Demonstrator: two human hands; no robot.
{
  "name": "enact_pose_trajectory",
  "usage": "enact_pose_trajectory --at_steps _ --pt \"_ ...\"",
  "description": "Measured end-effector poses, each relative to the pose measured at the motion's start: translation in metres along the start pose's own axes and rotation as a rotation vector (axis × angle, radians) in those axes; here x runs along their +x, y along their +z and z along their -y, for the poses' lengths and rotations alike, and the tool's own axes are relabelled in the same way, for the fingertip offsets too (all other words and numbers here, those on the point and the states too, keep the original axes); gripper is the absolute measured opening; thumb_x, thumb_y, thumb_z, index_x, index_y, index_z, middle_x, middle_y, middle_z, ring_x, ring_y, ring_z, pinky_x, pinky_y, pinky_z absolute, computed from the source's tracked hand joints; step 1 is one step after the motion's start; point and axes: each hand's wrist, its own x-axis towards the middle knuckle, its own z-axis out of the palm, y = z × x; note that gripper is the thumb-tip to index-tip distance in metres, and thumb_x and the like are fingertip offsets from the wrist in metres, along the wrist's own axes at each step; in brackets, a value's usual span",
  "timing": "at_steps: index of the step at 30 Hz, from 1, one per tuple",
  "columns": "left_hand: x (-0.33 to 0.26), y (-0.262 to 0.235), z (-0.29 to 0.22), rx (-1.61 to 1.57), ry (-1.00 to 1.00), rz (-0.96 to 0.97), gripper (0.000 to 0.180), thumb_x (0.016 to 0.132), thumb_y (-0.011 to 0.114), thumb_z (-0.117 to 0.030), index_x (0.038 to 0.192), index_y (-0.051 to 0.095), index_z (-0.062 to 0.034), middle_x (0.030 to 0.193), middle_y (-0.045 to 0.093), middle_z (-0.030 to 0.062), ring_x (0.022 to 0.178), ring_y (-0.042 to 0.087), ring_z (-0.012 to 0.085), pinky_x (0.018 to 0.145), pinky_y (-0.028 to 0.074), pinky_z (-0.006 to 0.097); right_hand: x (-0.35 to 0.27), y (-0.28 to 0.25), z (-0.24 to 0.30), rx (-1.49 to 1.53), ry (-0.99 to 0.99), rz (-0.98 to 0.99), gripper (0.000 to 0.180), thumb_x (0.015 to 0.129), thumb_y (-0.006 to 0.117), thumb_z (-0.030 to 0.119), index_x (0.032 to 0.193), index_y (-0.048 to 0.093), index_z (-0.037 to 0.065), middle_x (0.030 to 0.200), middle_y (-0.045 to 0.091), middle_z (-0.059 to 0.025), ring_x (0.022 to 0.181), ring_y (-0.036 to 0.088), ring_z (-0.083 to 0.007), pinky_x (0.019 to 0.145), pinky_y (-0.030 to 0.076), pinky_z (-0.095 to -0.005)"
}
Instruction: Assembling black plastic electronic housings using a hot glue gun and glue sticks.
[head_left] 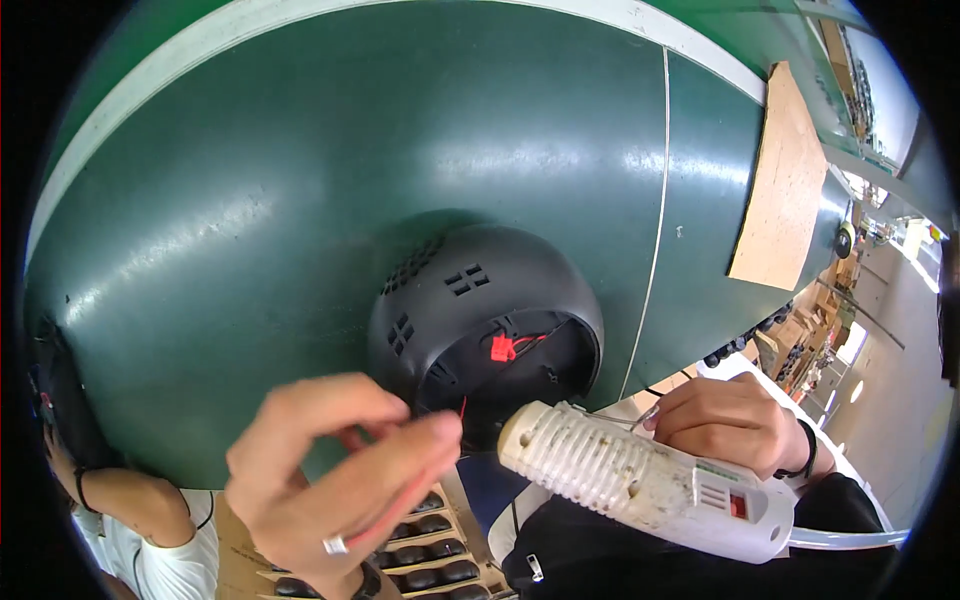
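My left hand, slightly blurred, pinches a thin red wire between thumb and fingers. A small white connector hangs at the wire's lower end. Just beyond stands a black rounded housing with square vent holes, its opening turned toward me. Inside that opening lie a red connector and thin wires. My right hand is closed around a thin metal piece, whose kind I cannot make out. A white ribbed handheld device with a red switch partly covers the space before my right hand.
The green table carries a flat tan board at far right. Another person's arm rests at the left edge. Below the table edge is a divided box of dark rounded parts. A pale cable leaves the device.
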Motion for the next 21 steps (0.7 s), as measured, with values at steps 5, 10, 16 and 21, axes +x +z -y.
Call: enact_pose_trajectory --at_steps 5,10,16,21 --pt "0.019 0.007 0.014 0.024 -0.007 -0.034 0.027 0.063 0.085 0.0 0.089 0.077 0.0029 0.077 0.069 0.0107 0.062 0.06 0.0142 0.057 0.043 0.023 0.007 0.005 0.009 -0.146 -0.028 -0.018 0.021 0.075 0.073 0.007 0.09 0.065 -0.006 0.086 0.066 -0.0153 0.08 0.072 -0.0293 0.049 0.055 -0.0319" --pt "0.017 0.011 0.018 -0.051 -0.04 -0.049 0.024 0.066 0.084 -0.001 0.089 0.077 0.003 0.074 0.07 0.0097 0.061 0.059 0.014 0.056 0.041 0.023 0.01 0.009 0.01 -0.218 -0.035 -0.051 0.021 0.074 0.075 0.006 0.088 0.064 -0.005 0.083 0.065 -0.014 0.076 0.071 -0.0283 0.047 0.054 -0.0307" --pt "0.014 0.011 0.017 -0.045 -0.057 -0.052 0.023 0.067 0.083 0.0 0.088 0.076 0.0034 0.073 0.07 0.0106 0.06 0.059 0.0145 0.055 0.041 0.024 0.007 0.012 0.017 -0.267 -0.002 -0.07 0.023 0.072 0.076 0.007 0.088 0.064 -0.005 0.081 0.063 -0.014 0.074 0.07 -0.028 0.054 0.057 -0.032" --pt "0.012 0.012 0.019 -0.041 -0.025 -0.068 0.022 0.068 0.083 -0.001 0.089 0.076 0.0038 0.074 0.071 0.0111 0.06 0.059 0.0148 0.055 0.042 0.024 0.004 0.014 0.019 -0.255 0.006 -0.082 0.025 0.071 0.076 0.007 0.088 0.064 -0.005 0.08 0.063 -0.0138 0.073 0.069 -0.0272 0.055 0.057 -0.0319"
